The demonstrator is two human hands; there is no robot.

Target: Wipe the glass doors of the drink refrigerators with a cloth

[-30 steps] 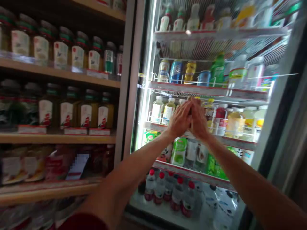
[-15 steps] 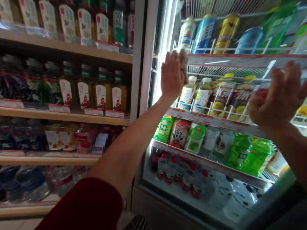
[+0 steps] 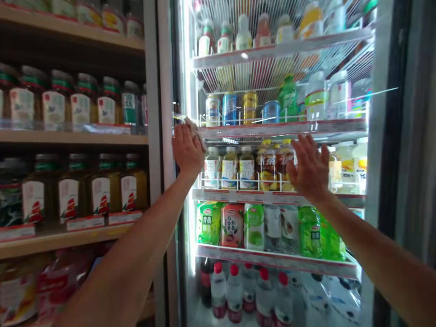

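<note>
A crumpled light cloth is under my left hand, pressed to the left side of the fridge's glass door near the bright light strip. The fingers point up and lie over the cloth. My right hand is raised in front of the same glass, its fingers apart and nothing in them. Whether its palm touches the glass, I cannot tell. Behind the glass, bottles of iced tea stand between my hands, partly covered by the right one.
Inside the fridge are cans, green drink bottles and red-capped bottles on wire shelves. To the left, a wooden shelf bears rows of bottles. The fridge's grey frame stands between them.
My view has turned right and levelled, so the fridge now sits in the middle. Both hands remain raised at the glass, the left one still with the cloth.
</note>
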